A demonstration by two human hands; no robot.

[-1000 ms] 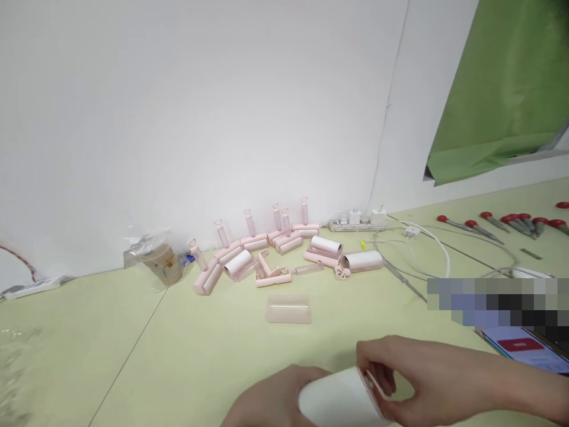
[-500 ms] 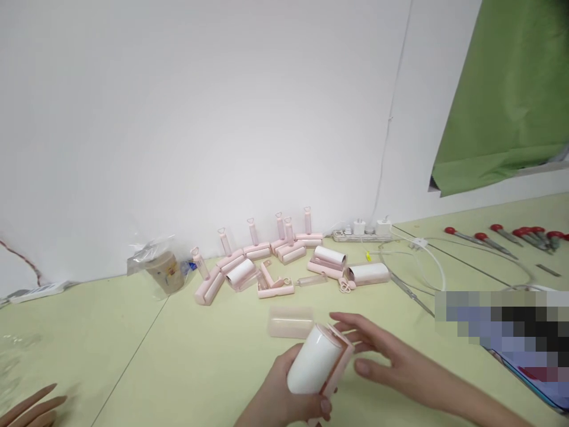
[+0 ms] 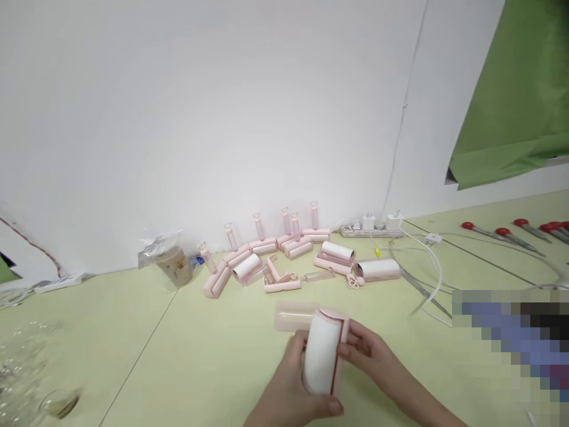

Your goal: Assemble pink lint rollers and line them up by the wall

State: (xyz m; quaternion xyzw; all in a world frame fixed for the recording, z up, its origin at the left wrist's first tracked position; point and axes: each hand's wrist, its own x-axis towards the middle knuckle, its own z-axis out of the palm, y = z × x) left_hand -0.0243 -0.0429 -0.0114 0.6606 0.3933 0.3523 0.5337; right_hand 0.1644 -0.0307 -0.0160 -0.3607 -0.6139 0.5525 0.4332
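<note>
On the left of the tabletop (image 3: 200,356), where another person's hand reached in half a second ago, a blurred roundish object (image 3: 60,404) shows, perhaps clear plastic. The fingers of the left hand (image 3: 288,382) stay wrapped around the white roll (image 3: 322,356), now more upright in its pink casing (image 3: 339,375) before the clear cover (image 3: 293,316), while those of the right hand (image 3: 371,351), spread earlier, have closed on the casing's edge.

Small assembly workshop suggested: pale yellow-green surface (image 3: 213,367) lined with many pink-and-white plastic roller parts (image 3: 297,247), red-ended grey metal tools (image 3: 520,240) laid at right, white power strip (image 3: 371,233) placed by white wall (image 3: 231,118).
</note>
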